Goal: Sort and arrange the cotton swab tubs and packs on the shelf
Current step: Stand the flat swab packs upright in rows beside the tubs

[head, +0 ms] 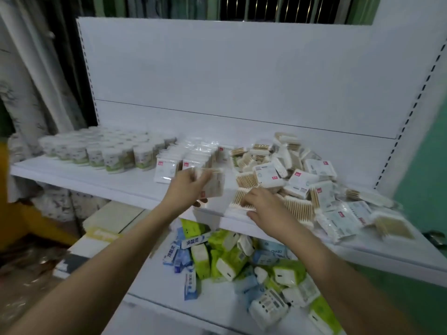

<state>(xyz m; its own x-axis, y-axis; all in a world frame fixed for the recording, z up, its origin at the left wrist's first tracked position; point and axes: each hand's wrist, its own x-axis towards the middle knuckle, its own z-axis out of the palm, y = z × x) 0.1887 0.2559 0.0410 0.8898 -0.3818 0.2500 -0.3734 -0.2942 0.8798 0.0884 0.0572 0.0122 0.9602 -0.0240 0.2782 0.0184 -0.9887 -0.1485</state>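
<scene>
Here, in the head view, the white shelf (96,182) carries three groups: round cotton swab tubs (106,153) stand in tidy rows at its left end, upright flat packs (191,158) are filed in rows just right of the tubs, and a loose heap of packs (302,180) sprawls over the shelf's right part, reaching its front edge. The left hand (186,189) pinches one flat pack (212,187) above the shelf, just in front of the filed rows. The right hand (263,206) curls its grip round a pack of wooden-stick swabs (243,200) at the heap's near-left corner, right at the shelf's lip. The risk lies there: pulling that pack could drag neighbours over the edge onto the tissue packs (229,259) below the shelf. Pushing the held pack in carelessly could topple the filed rows.
</scene>
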